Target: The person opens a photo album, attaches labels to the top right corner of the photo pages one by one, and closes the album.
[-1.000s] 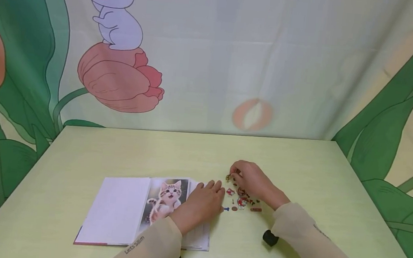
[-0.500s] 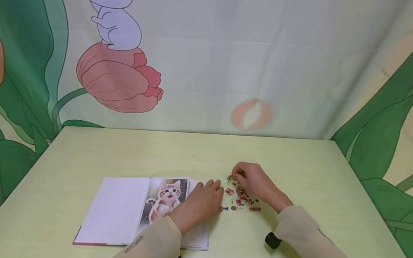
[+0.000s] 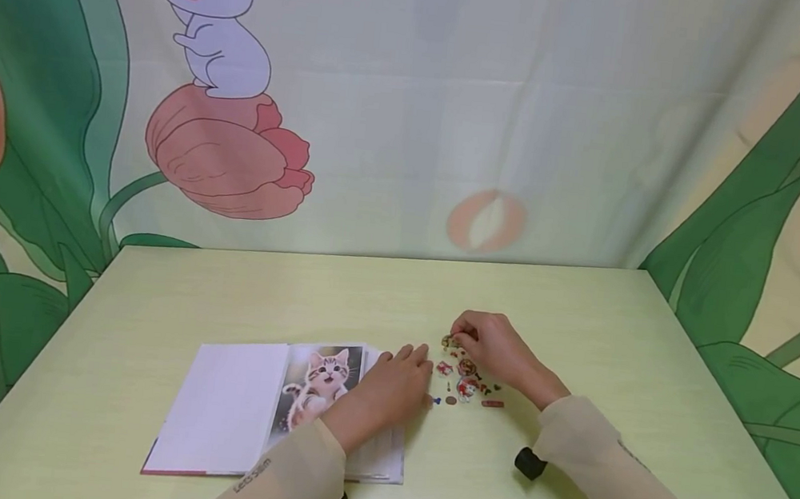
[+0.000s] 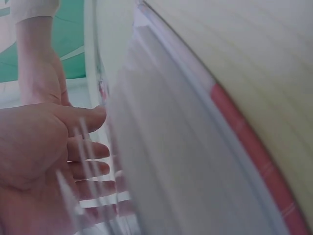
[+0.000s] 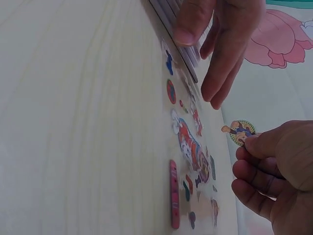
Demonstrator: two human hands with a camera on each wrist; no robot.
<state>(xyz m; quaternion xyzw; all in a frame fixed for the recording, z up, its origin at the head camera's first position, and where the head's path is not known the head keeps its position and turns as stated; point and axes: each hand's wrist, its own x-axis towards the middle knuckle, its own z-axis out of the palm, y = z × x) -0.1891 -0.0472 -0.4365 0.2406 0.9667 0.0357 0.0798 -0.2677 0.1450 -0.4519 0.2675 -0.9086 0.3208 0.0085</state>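
Observation:
An album [image 3: 229,402] lies spread on the table, a kitten picture [image 3: 322,383] on its right-hand side. My left hand [image 3: 386,393] rests over the right pages with its fingers extended; in the left wrist view its fingers [image 4: 93,169] are straight beside the pages. To the right of the album lie small colourful cartoon stickers [image 3: 466,388], apparently on a clear sheet. Above their far end, my right hand [image 3: 499,351] pinches a round sticker with a cartoon figure [image 5: 240,132] between thumb and forefinger. Its other fingers are curled.
The pale table [image 3: 547,296] ends at a hanging cloth [image 3: 398,121] printed with a rabbit and tulips. Thick page edges [image 4: 166,137] and a red-edged cover [image 4: 254,152] fill much of the left wrist view.
My right hand has shifted slightly to the right over the far end of the stickers. The left hand stays on the album, and the head view has moved very slightly.

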